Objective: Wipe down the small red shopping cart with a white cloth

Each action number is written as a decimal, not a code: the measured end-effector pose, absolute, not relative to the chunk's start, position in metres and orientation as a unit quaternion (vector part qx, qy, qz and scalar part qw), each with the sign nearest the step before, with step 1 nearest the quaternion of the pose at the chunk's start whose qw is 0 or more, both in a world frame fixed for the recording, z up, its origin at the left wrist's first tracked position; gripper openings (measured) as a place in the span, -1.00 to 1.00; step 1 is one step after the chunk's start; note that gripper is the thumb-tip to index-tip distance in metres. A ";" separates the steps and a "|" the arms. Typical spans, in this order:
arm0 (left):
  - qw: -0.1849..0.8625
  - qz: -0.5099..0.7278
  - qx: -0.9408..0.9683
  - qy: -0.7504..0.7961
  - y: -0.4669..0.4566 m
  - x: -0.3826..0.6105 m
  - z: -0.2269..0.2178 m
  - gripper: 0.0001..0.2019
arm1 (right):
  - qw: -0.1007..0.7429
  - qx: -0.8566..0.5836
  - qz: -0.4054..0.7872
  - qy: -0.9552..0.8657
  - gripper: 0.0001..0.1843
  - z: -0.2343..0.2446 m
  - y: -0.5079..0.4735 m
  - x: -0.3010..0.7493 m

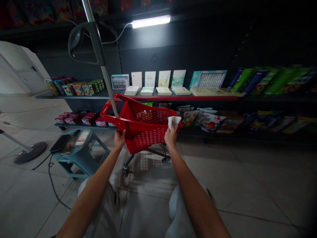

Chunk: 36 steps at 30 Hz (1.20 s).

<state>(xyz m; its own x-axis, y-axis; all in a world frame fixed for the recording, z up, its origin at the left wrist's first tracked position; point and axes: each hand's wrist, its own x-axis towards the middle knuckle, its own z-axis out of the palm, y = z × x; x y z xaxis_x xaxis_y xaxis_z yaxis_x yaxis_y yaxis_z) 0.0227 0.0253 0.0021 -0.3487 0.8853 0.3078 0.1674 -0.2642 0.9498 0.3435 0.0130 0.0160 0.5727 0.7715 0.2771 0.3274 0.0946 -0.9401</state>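
Observation:
A red plastic shopping basket on wheels (146, 127) stands tilted on the tiled floor in front of me. A silver pole with a dark handle (86, 41) rises from its left end. My left hand (119, 138) grips the near rim of the basket at its left corner. My right hand (170, 135) is closed on a white cloth (173, 121) and presses it against the basket's right rim. My knees in light trousers show at the bottom.
Dark shelves (173, 97) along the back wall carry boxes, notebooks and packets under a tube light. A teal plastic stool (79, 153) with a dark flat device stands left of me. A fan base (29, 151) and a black cable lie on the floor at the left.

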 end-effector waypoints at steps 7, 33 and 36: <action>0.280 0.604 0.509 0.546 0.016 0.019 0.004 -0.59 | 0.495 -0.549 0.078 -0.669 -0.28 0.022 -0.011 0.276; 0.282 0.638 0.485 0.527 0.033 -0.029 0.003 -0.56 | 0.409 -0.601 0.020 -0.687 -0.31 0.013 -0.005 0.369; 0.262 0.646 0.485 0.528 0.032 -0.032 0.002 -0.57 | 0.413 -0.597 0.028 -0.687 -0.32 0.004 -0.004 0.381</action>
